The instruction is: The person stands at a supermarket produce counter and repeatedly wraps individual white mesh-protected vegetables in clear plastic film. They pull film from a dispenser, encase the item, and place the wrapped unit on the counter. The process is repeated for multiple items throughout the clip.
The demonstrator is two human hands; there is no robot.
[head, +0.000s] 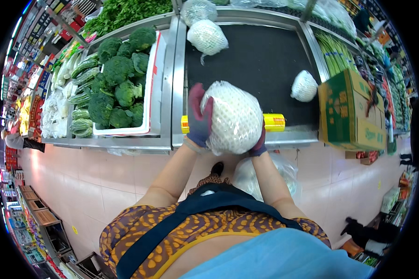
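Note:
Between my gloved hands is a large round vegetable (235, 118) in a white foam net and transparent wrap; the wrapping hides which kind it is. My left hand (199, 117), in a maroon and grey glove, presses on its left side with the thumb towards me. My right hand (259, 144) supports its lower right side, mostly hidden behind it. It is held up over the front edge of a metal-framed display bin with a black mat (251, 59). On that mat lie a netted vegetable (206, 37) at the back left and a smaller one (304, 86) at the right.
A white foam box (155, 87) of broccoli (118, 69) stands left of the bin. At the right is a green and tan carton (352, 111). Yellow tags (274, 122) line the bin's front edge. By my legs sits a transparent plastic bag (282, 171) with netted contents.

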